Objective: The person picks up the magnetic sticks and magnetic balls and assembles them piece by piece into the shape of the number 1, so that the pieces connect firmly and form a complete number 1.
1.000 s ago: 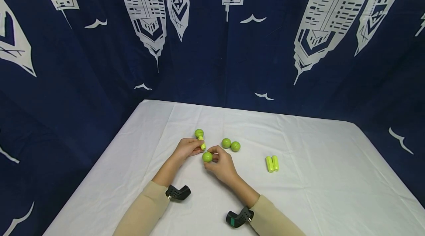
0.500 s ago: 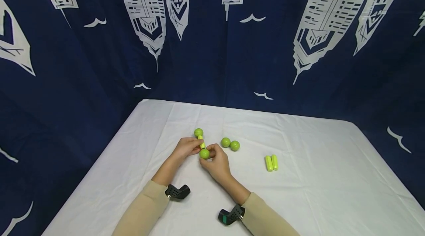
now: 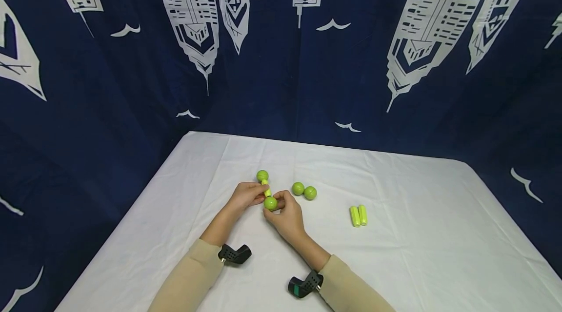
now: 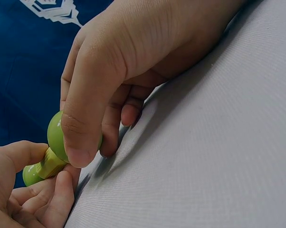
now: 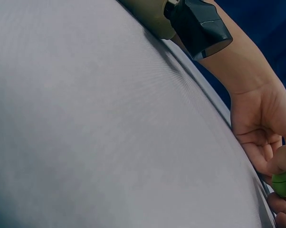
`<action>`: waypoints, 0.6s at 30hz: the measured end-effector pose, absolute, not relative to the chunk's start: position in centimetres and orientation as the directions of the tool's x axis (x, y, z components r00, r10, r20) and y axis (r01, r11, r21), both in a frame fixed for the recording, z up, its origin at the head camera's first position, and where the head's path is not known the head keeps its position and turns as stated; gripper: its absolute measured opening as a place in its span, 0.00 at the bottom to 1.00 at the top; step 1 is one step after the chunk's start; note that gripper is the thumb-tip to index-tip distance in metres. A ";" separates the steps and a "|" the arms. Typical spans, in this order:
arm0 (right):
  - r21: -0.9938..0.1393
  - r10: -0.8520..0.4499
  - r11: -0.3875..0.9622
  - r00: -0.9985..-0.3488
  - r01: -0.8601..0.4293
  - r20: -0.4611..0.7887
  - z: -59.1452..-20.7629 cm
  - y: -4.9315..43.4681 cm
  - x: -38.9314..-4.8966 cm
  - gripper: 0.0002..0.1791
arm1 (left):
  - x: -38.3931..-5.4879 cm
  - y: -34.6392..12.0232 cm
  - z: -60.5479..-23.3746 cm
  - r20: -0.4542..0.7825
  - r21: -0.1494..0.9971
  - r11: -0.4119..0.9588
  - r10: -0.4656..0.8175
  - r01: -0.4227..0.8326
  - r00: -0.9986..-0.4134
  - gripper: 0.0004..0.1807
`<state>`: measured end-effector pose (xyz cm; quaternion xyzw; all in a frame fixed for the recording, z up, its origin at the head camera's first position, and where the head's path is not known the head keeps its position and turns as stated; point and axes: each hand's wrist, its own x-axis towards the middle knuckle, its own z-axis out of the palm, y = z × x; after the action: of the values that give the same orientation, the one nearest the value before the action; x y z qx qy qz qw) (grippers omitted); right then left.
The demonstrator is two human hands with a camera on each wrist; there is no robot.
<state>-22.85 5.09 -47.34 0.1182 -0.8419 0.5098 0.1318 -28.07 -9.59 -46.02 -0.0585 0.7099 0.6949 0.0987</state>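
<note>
In the head view my left hand (image 3: 246,195) pinches a short yellow-green rod (image 3: 267,191) between thumb and fingers. A green ball (image 3: 262,175) sits on the rod's far end. My right hand (image 3: 289,216) grips a second green ball (image 3: 270,203) at the near end, with thumb and fingers either side of it. The left wrist view shows this ball (image 4: 56,133) right against the rod (image 4: 50,165), its other side hidden behind the right thumb. In the right wrist view only part of a green ball (image 5: 281,184) shows at the right edge.
Two more green balls (image 3: 298,188) lie side by side just beyond my right hand. Further right, two yellow-green rods (image 3: 358,216) lie together on the white cloth-covered table (image 3: 421,234). A dark blue patterned curtain (image 3: 272,92) hangs behind the table.
My right hand has moved slightly left and away from me, bringing its ball from beside the rod to the rod's near end. The left hand has barely moved.
</note>
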 end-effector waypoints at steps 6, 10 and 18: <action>-0.826 -0.057 0.450 -0.934 -0.338 0.352 -47.4 5.0 -22.8 0.20 | -28.1 -9.6 -46.0 -0.222 0.975 0.022 0.055 -0.221 -0.974 0.17; -0.824 -0.057 0.447 -0.931 -0.348 0.362 -47.5 5.0 -22.8 0.20 | -28.0 -9.6 -46.0 -0.219 0.976 0.027 0.055 -0.218 -0.974 0.18; -0.813 -0.059 0.447 -0.919 -0.372 0.389 -47.5 5.1 -22.7 0.21 | -27.9 -9.4 -45.7 -0.231 0.973 0.024 0.039 -0.230 -0.972 0.17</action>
<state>-22.73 5.08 -47.45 0.1290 -0.8367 0.5096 0.1537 -27.90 -9.41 -45.74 -0.0673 0.7091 0.6952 0.0969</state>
